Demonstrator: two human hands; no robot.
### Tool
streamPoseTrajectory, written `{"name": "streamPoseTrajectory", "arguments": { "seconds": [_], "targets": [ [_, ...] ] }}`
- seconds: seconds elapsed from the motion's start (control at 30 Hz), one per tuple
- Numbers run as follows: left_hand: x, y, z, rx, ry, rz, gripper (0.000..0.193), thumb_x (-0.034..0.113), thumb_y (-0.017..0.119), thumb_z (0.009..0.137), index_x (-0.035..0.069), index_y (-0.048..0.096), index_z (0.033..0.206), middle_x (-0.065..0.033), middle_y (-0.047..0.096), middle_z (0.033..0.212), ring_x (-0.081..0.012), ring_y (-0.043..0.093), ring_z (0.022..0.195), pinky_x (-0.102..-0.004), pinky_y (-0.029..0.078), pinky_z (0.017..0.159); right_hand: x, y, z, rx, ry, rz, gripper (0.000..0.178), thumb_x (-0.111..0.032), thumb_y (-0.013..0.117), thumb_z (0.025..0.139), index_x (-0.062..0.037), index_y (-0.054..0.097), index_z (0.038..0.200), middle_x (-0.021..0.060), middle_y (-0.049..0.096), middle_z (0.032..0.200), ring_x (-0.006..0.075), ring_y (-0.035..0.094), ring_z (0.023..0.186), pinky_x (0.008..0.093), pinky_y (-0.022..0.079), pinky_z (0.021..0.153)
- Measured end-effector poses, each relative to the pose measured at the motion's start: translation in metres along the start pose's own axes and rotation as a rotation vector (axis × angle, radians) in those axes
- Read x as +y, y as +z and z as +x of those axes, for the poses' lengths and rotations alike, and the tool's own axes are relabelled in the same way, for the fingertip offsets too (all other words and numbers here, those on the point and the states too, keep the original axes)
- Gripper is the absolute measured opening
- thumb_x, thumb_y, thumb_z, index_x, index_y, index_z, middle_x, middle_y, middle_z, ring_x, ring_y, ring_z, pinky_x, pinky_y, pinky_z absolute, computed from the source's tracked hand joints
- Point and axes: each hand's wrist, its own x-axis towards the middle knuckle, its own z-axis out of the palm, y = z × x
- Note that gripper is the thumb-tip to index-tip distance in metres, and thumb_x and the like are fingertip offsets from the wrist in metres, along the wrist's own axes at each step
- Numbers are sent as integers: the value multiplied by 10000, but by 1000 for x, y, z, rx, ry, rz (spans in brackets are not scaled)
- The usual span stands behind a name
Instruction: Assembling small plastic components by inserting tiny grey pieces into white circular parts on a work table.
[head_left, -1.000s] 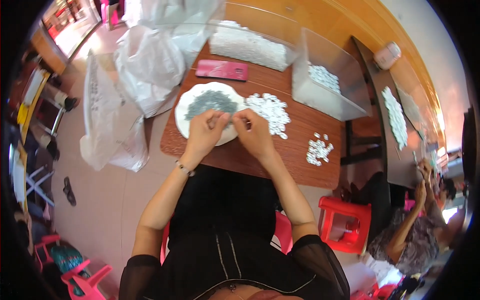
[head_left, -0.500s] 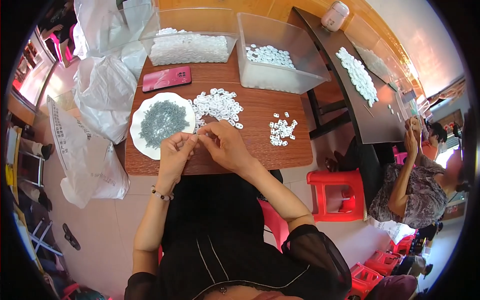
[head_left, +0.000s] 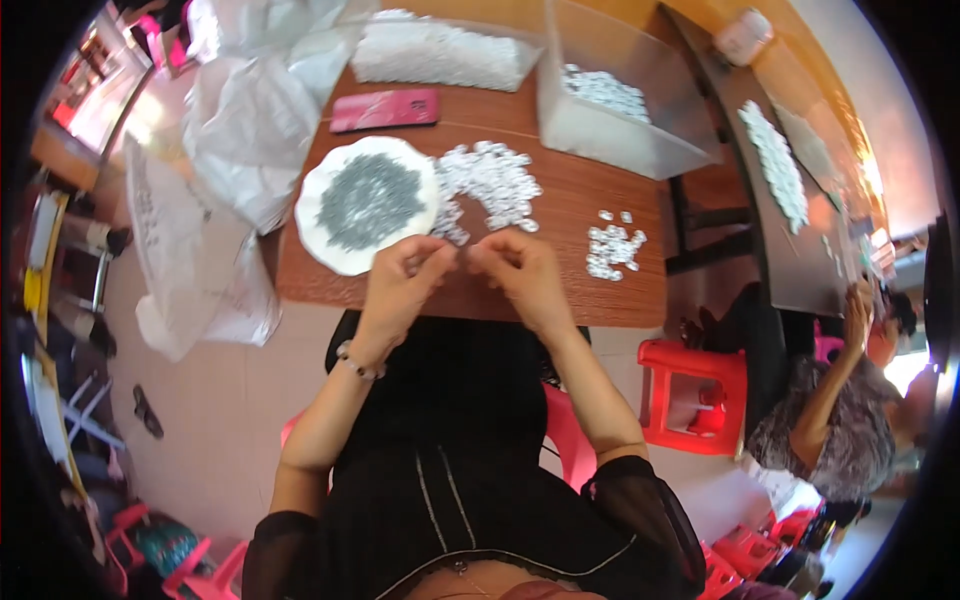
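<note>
My left hand [head_left: 405, 285] is raised above the near edge of the wooden table [head_left: 560, 285], thumb and fingertips pinched together. Opposite it, a small gap away, my right hand [head_left: 525, 280] pinches in the same way. Whatever either pinch holds is too small and blurred to make out. Just beyond my left hand lies a white plate with a wavy rim [head_left: 308, 215], bearing a heap of small thin grey pieces [head_left: 368, 200]. Past my right hand spreads a pile of small white plastic pieces [head_left: 500, 180]. A smaller group of white pieces [head_left: 612, 252] lies farther right.
A pink phone [head_left: 385, 110] lies behind the plate. Two clear plastic bins [head_left: 620, 145] with white pieces stand at the back. White sacks [head_left: 245, 150] crowd the left side. To the right are a red stool [head_left: 693, 395], a dark table [head_left: 800, 270] and a seated person [head_left: 835, 420].
My hands were together at the fingertips and have now drawn apart, the right one moving rightward. The whole view has shifted, so the table sits higher and farther right.
</note>
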Motion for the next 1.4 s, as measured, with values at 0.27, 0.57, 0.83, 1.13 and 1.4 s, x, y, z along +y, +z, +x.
{"name": "streamPoseTrajectory", "arguments": {
  "seconds": [0.27, 0.57, 0.83, 1.13, 1.4],
  "targets": [
    [-1, 1, -1, -34, -17, -30, 167, 156, 624, 928, -8, 647, 951, -15, 656, 810, -41, 556, 709, -187, 436, 632, -4, 1, -8, 3, 30, 99, 185, -168, 680, 887, -2, 680, 969, 22, 669, 802, 37, 548, 669, 180, 420, 602],
    [-7, 9, 2, -75, 20, 25, 188, 190, 618, 935, 9, 661, 966, -6, 653, 803, -32, 524, 681, -166, 408, 603, -1, -11, -11, 25, -17, 53, 187, -151, 695, 879, 29, 682, 931, 53, 691, 804, 58, 618, 716, 180, 462, 660],
    [-17, 20, 9, -82, 89, 82, 158, 149, 637, 911, -3, 660, 878, 25, 617, 721, -17, 474, 613, -182, 379, 551, -6, -10, -17, 127, -28, 78, 122, -89, 648, 888, 26, 688, 900, 35, 685, 773, 49, 606, 703, 175, 445, 644],
    [-20, 26, 11, -99, 139, 116, 150, 119, 629, 898, -21, 659, 857, -9, 636, 700, -36, 516, 630, -210, 417, 561, 2, -18, -24, 195, -91, -71, 109, -102, 660, 884, -4, 703, 863, -20, 662, 697, -24, 443, 560, 162, 310, 499],
    [-23, 27, 9, -116, 150, 132, 156, 120, 630, 896, -29, 664, 863, -12, 635, 688, -38, 507, 604, -216, 413, 542, -2, -14, -29, 216, -111, -150, 119, -106, 665, 877, 2, 693, 836, -11, 660, 683, -20, 449, 557, 166, 326, 500]
  ]
}}
